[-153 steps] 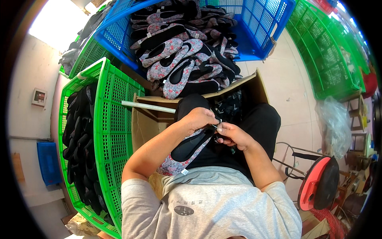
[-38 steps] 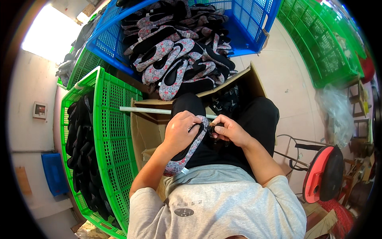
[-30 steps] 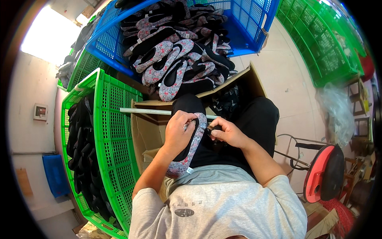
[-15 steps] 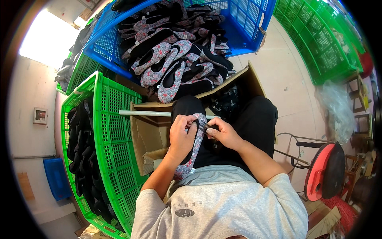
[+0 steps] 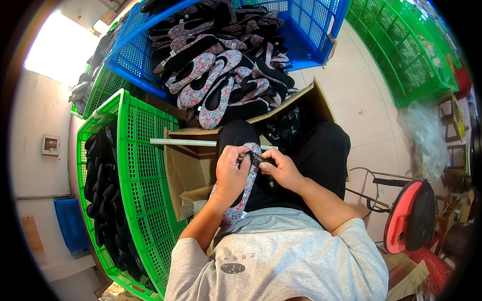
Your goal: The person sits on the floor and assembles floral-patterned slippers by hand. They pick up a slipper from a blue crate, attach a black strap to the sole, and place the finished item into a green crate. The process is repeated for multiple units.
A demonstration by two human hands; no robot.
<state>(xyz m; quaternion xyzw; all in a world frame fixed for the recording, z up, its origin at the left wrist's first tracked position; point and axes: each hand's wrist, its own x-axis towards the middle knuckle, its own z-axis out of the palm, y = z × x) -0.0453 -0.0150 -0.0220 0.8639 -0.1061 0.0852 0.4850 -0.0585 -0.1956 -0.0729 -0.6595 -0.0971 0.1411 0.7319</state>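
Note:
A floral slipper [image 5: 248, 190] with a black lining lies along my thigh, its far end over a pale rod [image 5: 188, 143]. My left hand [image 5: 231, 173] is closed on the slipper's left side, thumb and fingers pinching the edge of the opening near the far end. At the right of that same end, my right hand [image 5: 285, 171] is closed in a pinch. A small dark piece shows at its fingertips, touching the slipper; what it is I cannot make out. The slipper's near end rests against my shirt, and my left hand and forearm hide part of it.
Ahead, a blue crate [image 5: 305, 64] holds a heap of floral slippers [image 5: 211, 108]. A green crate [image 5: 150, 165] with dark slippers stands to my left. An open cardboard box [image 5: 175, 173] sits before my knees. Rightward are a red-and-black round seat [image 5: 401, 218] and another green crate [image 5: 401, 55].
Both hands stay at the slipper's far end. My left hand has shifted slightly to the right, and the right fingertips have moved a little against the slipper's edge.

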